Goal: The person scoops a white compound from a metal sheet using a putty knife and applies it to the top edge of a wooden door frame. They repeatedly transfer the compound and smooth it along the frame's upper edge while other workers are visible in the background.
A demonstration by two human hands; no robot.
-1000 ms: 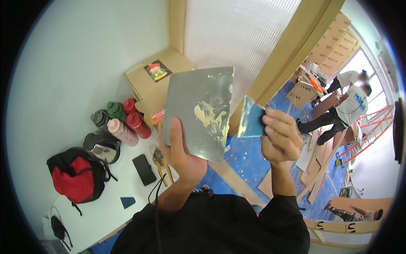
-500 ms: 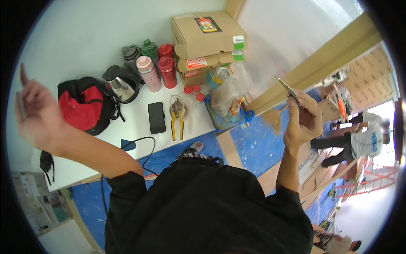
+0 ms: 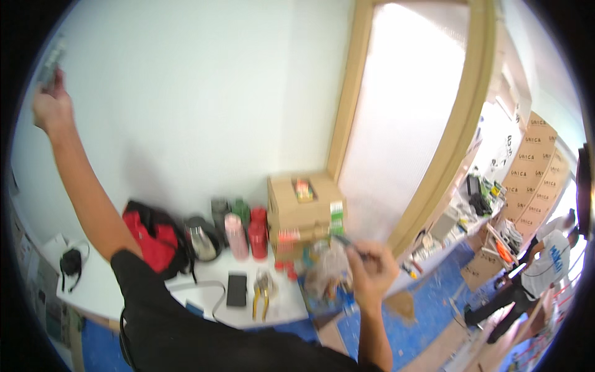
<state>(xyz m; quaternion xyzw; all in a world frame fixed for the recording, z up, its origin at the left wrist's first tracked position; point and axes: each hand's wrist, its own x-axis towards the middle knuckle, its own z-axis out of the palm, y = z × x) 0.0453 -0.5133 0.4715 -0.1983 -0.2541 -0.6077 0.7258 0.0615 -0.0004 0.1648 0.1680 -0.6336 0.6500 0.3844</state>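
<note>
My left hand (image 3: 54, 110) is raised high at the far left, near the white wall. Its fingers are closed on a blurred, grey, elongated piece (image 3: 52, 61) whose kind I cannot make out. My right hand (image 3: 375, 271) is lifted in front of the clear plastic bag (image 3: 326, 273), pinching a slim dark pointed tool (image 3: 344, 240) that points up and left. Below, on the white table (image 3: 273, 315), lie pliers with yellow handles (image 3: 261, 302) and a black phone case (image 3: 236, 289), neither touched by a hand.
Behind stand stacked cardboard boxes (image 3: 299, 211), a pink bottle (image 3: 236, 237), red bottles (image 3: 258, 234), a kettle (image 3: 202, 239) and a red-black backpack (image 3: 162, 240). A wooden-framed translucent panel (image 3: 412, 111) rises at right. Beyond, a person in a white shirt (image 3: 555, 263) bends over.
The view has tilted up, showing more wall and panel. My left arm has stretched up and away with the grey piece. My right hand, still pinching the tool, appears lower and further left.
</note>
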